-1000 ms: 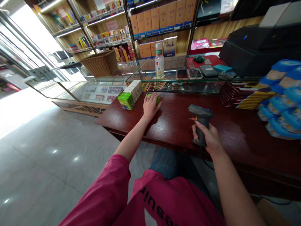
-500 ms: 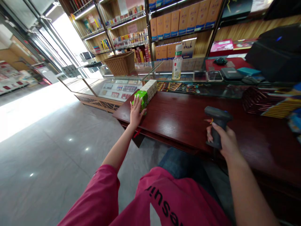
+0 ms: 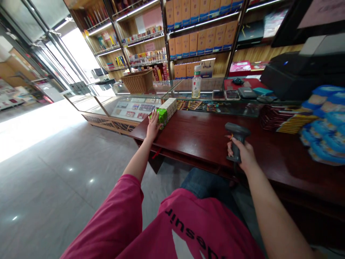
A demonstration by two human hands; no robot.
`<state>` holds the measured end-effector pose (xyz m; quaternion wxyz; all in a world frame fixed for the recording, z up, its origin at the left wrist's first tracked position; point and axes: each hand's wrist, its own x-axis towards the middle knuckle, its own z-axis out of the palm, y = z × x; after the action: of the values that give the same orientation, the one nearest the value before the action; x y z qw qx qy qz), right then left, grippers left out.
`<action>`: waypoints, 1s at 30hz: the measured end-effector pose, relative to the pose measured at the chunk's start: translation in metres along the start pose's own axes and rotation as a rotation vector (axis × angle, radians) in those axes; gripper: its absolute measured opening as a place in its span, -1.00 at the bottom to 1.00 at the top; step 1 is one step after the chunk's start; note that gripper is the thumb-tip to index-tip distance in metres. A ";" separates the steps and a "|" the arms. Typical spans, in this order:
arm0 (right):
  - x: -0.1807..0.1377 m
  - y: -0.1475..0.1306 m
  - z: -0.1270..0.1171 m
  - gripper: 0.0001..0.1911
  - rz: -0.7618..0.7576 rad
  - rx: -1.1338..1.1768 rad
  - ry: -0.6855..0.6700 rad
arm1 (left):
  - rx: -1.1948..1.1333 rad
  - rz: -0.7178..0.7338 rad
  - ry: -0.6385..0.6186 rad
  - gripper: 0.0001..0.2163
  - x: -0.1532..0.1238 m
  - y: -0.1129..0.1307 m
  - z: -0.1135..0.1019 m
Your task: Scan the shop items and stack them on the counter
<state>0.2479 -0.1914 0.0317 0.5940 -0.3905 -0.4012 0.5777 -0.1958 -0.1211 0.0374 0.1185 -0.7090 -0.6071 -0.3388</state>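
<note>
My left hand [image 3: 153, 126] lies against the left and near side of a green box [image 3: 162, 118], its fingers stretched out rather than wrapped round it. Behind that box, a row of white boxes [image 3: 170, 105] continues toward the glass counter. All these boxes rest near the left end of a dark red-brown wooden desk [image 3: 192, 135]. In my right hand [image 3: 244, 153] is a dark grey barcode scanner [image 3: 237, 133], gripped by its handle and held above the desk, its head pointing left. A cable hangs below the handle.
On the glass counter [image 3: 172, 90] stand a drink bottle [image 3: 196, 84] and a wicker basket [image 3: 138, 81]. Stacked dark red and yellow packets [image 3: 280, 120] and blue-lidded containers [image 3: 326, 126] occupy the desk's right side. A black machine [image 3: 299, 75] sits behind them. Stocked shelves line the wall.
My left hand has slid from the top of the green box to its left side. The scanner stays in my right hand. The view has shifted, showing more of the right side.
</note>
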 end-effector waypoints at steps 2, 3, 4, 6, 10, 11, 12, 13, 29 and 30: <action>-0.001 0.000 0.001 -0.49 -0.017 -0.005 -0.008 | 0.002 -0.006 -0.002 -0.27 0.001 0.003 -0.002; -0.001 0.000 0.001 -0.49 -0.026 -0.008 -0.007 | 0.003 -0.008 -0.004 -0.27 0.002 0.004 -0.002; -0.001 -0.001 0.002 -0.48 -0.033 -0.011 -0.003 | 0.004 -0.010 -0.006 -0.27 0.003 0.006 -0.002; -0.001 -0.001 0.003 -0.47 -0.041 -0.017 0.010 | 0.003 -0.008 -0.014 -0.27 0.005 0.007 -0.003; 0.001 0.000 0.002 -0.47 -0.024 -0.006 0.027 | 0.006 -0.003 -0.045 -0.28 0.007 0.006 -0.005; 0.001 0.001 0.002 -0.47 -0.015 0.004 0.029 | 0.011 -0.007 -0.054 -0.27 0.007 0.006 -0.006; 0.001 0.001 0.001 -0.48 -0.006 0.014 0.029 | 0.020 -0.016 -0.057 -0.26 0.006 0.006 -0.007; 0.002 0.002 0.000 -0.49 0.002 0.025 0.028 | 0.033 -0.028 -0.056 -0.25 0.005 0.008 -0.008; -0.007 -0.024 -0.065 -0.47 -0.060 0.099 0.168 | -0.303 0.727 -0.177 -0.31 0.073 0.272 0.128; -0.012 -0.029 -0.077 -0.47 -0.080 0.070 0.198 | -0.339 0.749 -0.185 -0.31 0.082 0.297 0.142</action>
<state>0.3298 -0.2039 0.0296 0.6666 -0.4083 -0.3355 0.5257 0.1347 -0.0445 0.0553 0.0600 -0.9177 -0.2511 -0.3020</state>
